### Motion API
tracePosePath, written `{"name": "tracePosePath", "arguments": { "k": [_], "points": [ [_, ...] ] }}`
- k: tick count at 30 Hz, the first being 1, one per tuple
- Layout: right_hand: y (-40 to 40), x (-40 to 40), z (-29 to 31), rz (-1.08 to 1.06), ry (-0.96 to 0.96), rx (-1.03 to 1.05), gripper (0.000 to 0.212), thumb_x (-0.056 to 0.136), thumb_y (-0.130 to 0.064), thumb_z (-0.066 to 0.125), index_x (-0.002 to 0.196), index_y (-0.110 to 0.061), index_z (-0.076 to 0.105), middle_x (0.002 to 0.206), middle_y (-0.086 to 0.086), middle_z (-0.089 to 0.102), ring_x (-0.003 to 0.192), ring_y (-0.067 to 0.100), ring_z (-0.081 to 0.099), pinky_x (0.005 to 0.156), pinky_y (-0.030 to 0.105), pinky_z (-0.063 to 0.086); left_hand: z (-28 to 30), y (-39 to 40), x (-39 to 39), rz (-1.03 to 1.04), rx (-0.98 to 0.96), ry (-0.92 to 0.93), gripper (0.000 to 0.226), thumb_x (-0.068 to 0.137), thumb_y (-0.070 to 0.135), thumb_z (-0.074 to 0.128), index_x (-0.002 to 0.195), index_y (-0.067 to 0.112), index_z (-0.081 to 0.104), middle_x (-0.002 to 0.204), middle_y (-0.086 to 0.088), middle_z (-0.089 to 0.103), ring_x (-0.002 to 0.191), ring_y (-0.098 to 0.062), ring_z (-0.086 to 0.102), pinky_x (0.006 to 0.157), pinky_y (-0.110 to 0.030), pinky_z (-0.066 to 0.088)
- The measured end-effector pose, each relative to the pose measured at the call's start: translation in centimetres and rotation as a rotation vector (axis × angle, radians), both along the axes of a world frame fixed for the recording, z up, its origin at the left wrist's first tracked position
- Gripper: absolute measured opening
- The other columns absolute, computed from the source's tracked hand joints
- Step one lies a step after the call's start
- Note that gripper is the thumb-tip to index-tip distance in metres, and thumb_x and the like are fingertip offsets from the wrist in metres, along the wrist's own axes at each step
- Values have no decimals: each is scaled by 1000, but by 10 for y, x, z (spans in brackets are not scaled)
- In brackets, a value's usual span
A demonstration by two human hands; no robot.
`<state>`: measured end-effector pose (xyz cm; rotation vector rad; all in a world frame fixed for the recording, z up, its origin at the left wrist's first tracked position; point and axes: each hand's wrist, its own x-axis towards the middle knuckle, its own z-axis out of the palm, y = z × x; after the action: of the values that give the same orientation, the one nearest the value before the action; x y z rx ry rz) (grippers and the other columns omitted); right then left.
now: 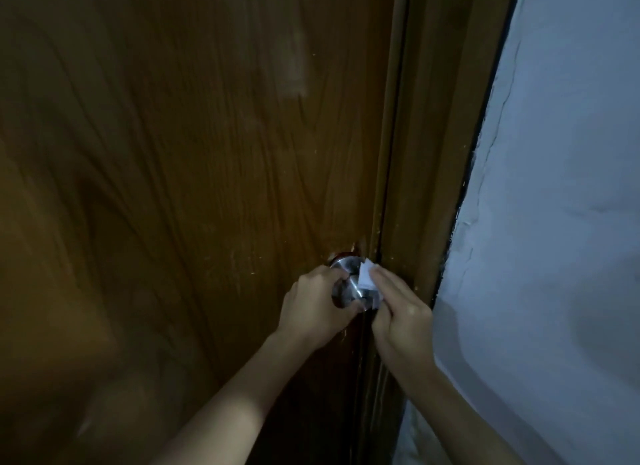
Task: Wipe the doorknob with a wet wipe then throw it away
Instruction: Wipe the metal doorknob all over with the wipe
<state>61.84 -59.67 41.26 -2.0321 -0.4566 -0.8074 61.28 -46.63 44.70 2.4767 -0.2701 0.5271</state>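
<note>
Door (194, 160) of brown wood carried the metal doorknob (346, 284) near its right edge, beside the frame (433, 153). Left hand (311, 309) gripped the knob, steadying it; right hand (398, 312) pinched the folded wet wipe (367, 274) against the knob's right side. Good practice: hold the knob firm, sweep round the neck, refold to a clean face.

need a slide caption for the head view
Left hand steadies the metal doorknob while the right hand presses a white wet wipe against it.
</note>
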Motion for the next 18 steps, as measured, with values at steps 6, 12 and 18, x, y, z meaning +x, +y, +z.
{"name": "tracePosePath", "arguments": {
  "k": [6, 12, 18],
  "points": [
    [1, -5, -28, 47, -15, -49, 40, 87, -11, 39, 126, -3, 45, 125, 15, 59, 118, 13, 51, 98, -1, 30, -2, -7, -4, 41, 35, -42, 40, 78, 30, 67, 115, 23, 54, 115, 3, 59, 97, -7, 55, 76, -18, 43],
    [-1, -1, -7, -34, -39, 47, 43, 83, -9, 36, 118, 8, 56, 117, 22, 63, 112, 19, 53, 98, -3, 27, 0, -13, -7, 55, 12, -34, 40, 78, 25, 67, 116, 20, 53, 116, 1, 59, 98, -10, 55, 76, -18, 42],
    [2, 0, -29, 75, 5, -81, 44, 87, -10, 41, 130, -1, 45, 129, 19, 57, 122, 22, 51, 103, 10, 34, 1, -14, -9, 58, 32, -34, 39, 81, 24, 64, 118, 20, 51, 118, 0, 58, 99, -11, 57, 74, -15, 42]
  ]
}}
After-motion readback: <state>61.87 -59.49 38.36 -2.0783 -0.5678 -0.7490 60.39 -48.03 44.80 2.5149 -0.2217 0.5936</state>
